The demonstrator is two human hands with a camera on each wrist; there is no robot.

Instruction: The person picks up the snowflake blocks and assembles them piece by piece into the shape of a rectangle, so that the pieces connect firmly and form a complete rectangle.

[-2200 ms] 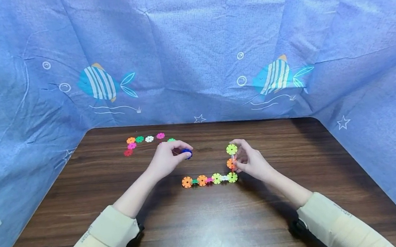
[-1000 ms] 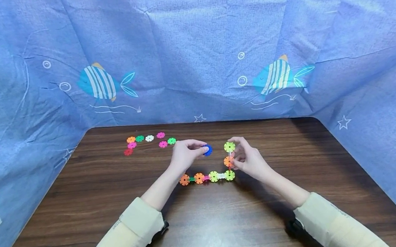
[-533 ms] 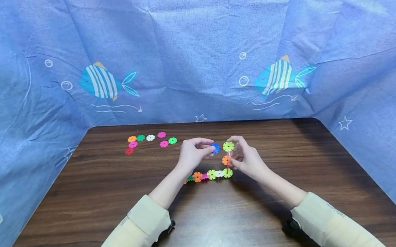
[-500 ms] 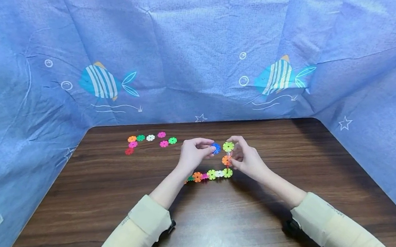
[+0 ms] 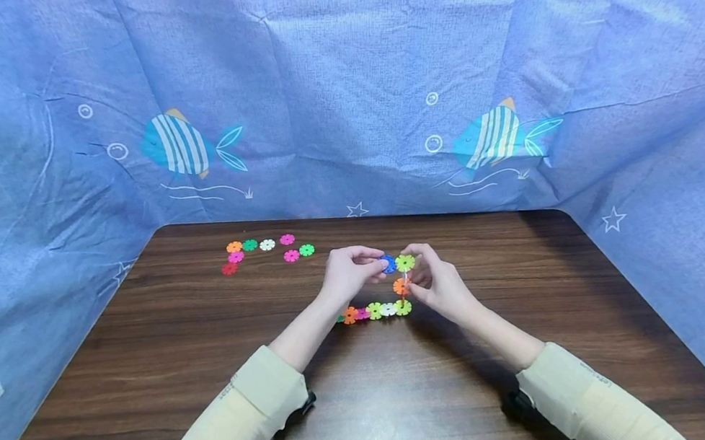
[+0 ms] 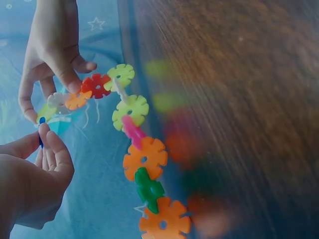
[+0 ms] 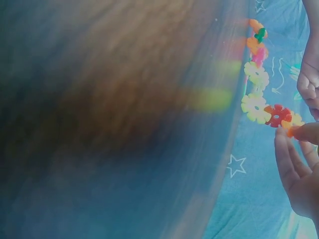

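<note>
Between the thumb and fingers of my left hand point(image 5: 347, 276) is a blue snowflake disc point(image 5: 389, 264), seen edge-on in the left wrist view. Its edge meets the yellow-green end disc point(image 5: 405, 262) of an L-shaped chain; whether their slots interlock I cannot tell. My right hand point(image 5: 441, 281) grips the chain's upright arm by the orange disc point(image 5: 401, 286), fingers curled behind the end disc. Below, a row of linked discs point(image 5: 374, 311) runs left in yellow-green, white, pink, orange and green. My left forearm hides the row's left end in the head view; the left wrist view shows it point(image 6: 143, 159).
Several loose discs lie at the table's back left: orange point(image 5: 234, 247), green point(image 5: 250, 245), white point(image 5: 267, 245), pink point(image 5: 291, 256), light green point(image 5: 306, 250) and red point(image 5: 230, 269). A blue fish-print curtain point(image 5: 338, 91) hangs behind the brown wooden table point(image 5: 374, 406).
My left hand has carried the blue disc rightward from near the loose discs until it meets the chain's end disc. My right hand has shifted slightly left with the chain.
</note>
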